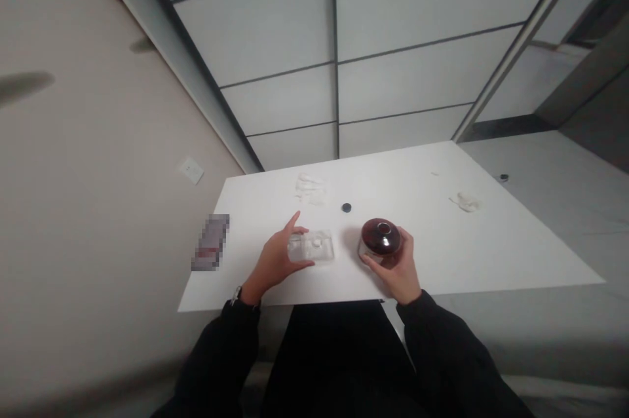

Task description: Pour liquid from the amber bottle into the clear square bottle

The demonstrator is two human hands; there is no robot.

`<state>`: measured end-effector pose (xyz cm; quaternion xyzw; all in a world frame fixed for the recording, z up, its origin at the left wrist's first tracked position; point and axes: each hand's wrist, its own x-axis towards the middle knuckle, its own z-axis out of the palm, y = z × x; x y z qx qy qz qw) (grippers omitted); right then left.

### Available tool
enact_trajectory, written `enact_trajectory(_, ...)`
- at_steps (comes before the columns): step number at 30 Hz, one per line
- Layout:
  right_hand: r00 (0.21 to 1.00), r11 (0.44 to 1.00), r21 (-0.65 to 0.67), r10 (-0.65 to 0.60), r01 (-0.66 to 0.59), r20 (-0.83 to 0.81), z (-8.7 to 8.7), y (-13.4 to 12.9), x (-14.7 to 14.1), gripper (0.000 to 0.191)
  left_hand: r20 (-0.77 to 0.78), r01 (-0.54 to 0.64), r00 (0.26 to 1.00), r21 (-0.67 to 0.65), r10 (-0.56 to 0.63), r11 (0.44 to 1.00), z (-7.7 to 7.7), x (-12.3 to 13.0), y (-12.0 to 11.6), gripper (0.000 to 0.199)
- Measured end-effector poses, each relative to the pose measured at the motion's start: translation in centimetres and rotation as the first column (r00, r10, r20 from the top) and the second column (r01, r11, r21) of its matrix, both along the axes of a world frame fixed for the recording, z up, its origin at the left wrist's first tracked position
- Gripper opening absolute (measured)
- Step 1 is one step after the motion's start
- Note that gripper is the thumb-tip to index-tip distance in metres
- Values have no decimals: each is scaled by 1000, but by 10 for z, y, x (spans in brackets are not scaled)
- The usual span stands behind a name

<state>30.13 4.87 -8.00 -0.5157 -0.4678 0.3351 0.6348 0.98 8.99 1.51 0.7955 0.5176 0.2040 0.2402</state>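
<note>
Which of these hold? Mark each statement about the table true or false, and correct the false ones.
1. The left hand has its thumb and fingers around a clear rectangular block. True.
2. The right hand holds a dark red round bottle. True.
3. The small black disc sits inside the clear block. False: it lies apart on the white table, beyond the hands.
4. The watch is on the right wrist. False: it is on the left wrist.
5. Whitish crumpled material lies on the table beyond the left hand. True.
</note>
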Motion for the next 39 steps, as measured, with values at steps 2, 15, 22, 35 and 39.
enact_trajectory(2, 999, 1000, -3, -18, 18, 27, 1, 0, 2, 92, -1, 31, 1000, 16, -31, 999, -3, -1, -10, 130)
enact_trajectory(15, 992, 995, -51, -83, 89, 100, 7, -2, 3, 91, 187, -4, 982, 130, -20, 992, -25, -1, -33, 117)
enact_trajectory(22, 992, 999, -41, -9, 15, 125, 3, 3, 7, 92, 189, -4, 982, 140, -22, 990, -26, 1, -30, 144)
enact_trajectory(35, 933, 990, -45, 144, -137, 330, 16, 4, 5, 94, 222, -7, 975, 120, -20, 993, -28, 0, -28, 141)
enact_trajectory(39, 918, 985, -48, 170, -163, 358, 17, 5, 5, 90, 236, -19, 972, 140, -15, 990, -31, 0, -27, 140)
